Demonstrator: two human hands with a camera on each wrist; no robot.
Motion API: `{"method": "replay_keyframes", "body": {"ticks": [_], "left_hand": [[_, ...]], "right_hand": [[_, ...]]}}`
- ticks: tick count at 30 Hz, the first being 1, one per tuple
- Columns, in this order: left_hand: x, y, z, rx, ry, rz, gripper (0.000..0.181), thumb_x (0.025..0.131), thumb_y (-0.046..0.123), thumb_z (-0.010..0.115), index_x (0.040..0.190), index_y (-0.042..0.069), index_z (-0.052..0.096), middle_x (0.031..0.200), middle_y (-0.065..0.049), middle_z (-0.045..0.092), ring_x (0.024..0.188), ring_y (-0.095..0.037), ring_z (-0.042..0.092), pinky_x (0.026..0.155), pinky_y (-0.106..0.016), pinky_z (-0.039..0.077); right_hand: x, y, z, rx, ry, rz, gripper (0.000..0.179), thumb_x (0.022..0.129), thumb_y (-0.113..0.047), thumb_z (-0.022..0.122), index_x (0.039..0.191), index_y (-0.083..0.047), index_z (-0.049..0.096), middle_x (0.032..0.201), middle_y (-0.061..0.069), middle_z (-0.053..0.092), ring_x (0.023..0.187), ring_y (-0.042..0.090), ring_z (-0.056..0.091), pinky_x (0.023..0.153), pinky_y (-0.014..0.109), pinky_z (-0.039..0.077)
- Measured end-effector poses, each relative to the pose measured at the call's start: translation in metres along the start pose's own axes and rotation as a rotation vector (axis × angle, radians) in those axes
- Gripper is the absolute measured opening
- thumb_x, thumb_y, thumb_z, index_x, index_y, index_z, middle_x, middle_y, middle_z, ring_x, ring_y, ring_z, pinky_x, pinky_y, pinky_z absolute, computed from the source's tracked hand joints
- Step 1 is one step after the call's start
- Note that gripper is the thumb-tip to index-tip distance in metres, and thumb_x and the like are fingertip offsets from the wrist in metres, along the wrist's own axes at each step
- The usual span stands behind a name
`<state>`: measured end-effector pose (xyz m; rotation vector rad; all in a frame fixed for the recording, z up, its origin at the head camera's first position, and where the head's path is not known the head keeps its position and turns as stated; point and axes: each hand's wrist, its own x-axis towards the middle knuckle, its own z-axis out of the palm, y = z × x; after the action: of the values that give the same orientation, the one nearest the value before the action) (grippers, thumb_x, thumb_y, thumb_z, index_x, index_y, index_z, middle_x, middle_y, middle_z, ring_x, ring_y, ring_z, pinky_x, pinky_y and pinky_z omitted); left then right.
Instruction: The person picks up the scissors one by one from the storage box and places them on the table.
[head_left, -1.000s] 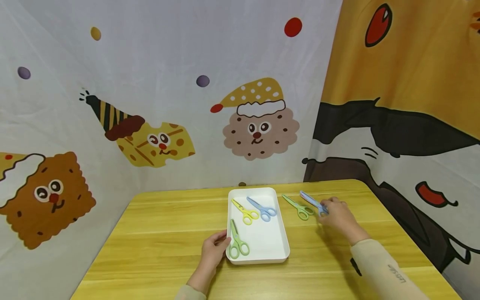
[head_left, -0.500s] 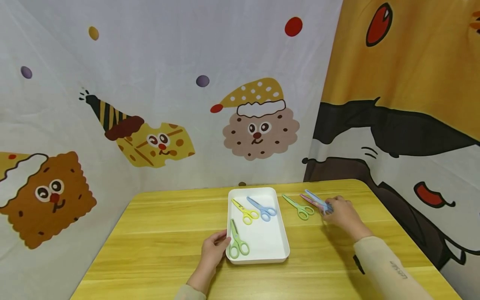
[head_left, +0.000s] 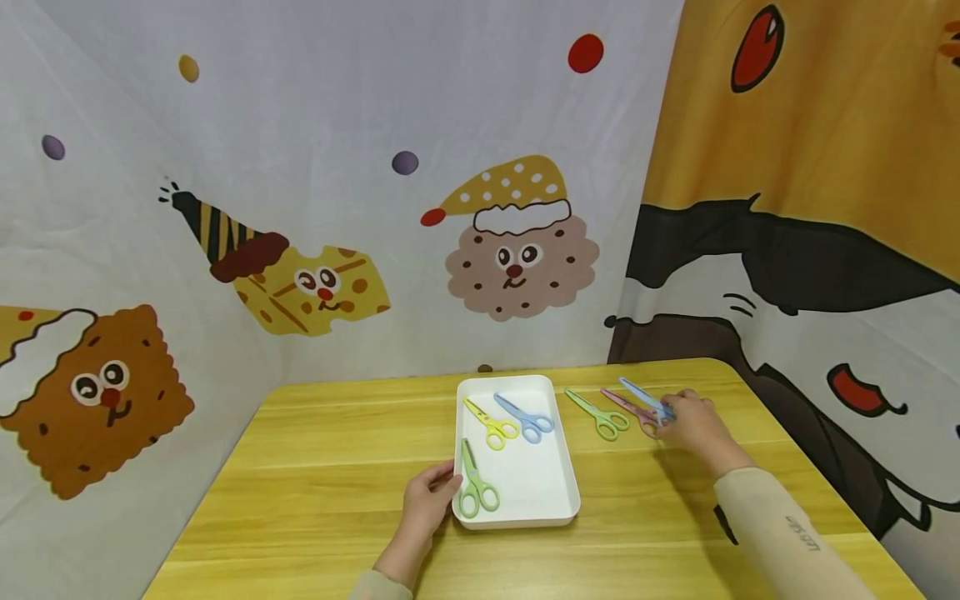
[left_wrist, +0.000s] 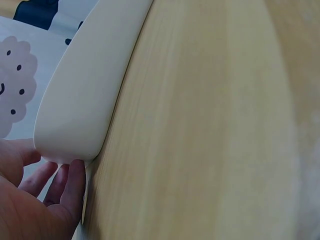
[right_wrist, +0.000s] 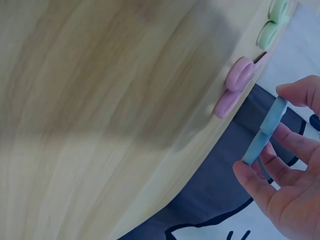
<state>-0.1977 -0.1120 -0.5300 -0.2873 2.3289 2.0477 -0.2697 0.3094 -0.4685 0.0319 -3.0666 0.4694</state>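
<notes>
My left hand [head_left: 429,504] grips the near left side of a white tray [head_left: 536,487], thumb at the rim and fingers against the outer wall. Inside the tray lie yellow scissors [head_left: 495,429], blue scissors [head_left: 525,417] and green scissors [head_left: 472,479]. Over the table's right part, my right hand [head_left: 697,427] holds a second pair of blue scissors [head_left: 637,392] by the handles, blades pointing away to the left. The right wrist view shows the held handles [right_wrist: 270,120] edge-on between thumb and fingers. Pink scissors [head_left: 626,404] lie just left of that hand.
Another pair of green scissors [head_left: 600,417] lies on the wooden table [head_left: 322,467], between the tray and the pink scissors. Behind the table's far edge hangs a printed cloth [head_left: 330,100], with another at the right side [head_left: 825,267]. A small dark object shows beneath the right sleeve [head_left: 780,525].
My right hand has shifted a little right with the blue scissors, away from the pink scissors they overlapped, which now show more fully. The left hand and tray have stayed put.
</notes>
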Motion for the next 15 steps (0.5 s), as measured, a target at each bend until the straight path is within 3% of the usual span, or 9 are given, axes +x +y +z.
{"method": "replay_keyframes", "body": {"ticks": [15], "left_hand": [[0.001, -0.002, 0.001, 0.007, 0.003, 0.002, 0.035, 0.088, 0.011, 0.067, 0.119, -0.004, 0.062, 0.11, -0.018, 0.065, 0.091, -0.015, 0.062, 0.074, -0.025, 0.056]], "right_hand": [[0.004, 0.015, -0.002, 0.01, -0.014, -0.01, 0.053, 0.075, -0.021, 0.073, 0.118, 0.007, 0.058, 0.112, 0.034, 0.049, 0.093, 0.051, 0.046, 0.073, 0.055, 0.043]]}}
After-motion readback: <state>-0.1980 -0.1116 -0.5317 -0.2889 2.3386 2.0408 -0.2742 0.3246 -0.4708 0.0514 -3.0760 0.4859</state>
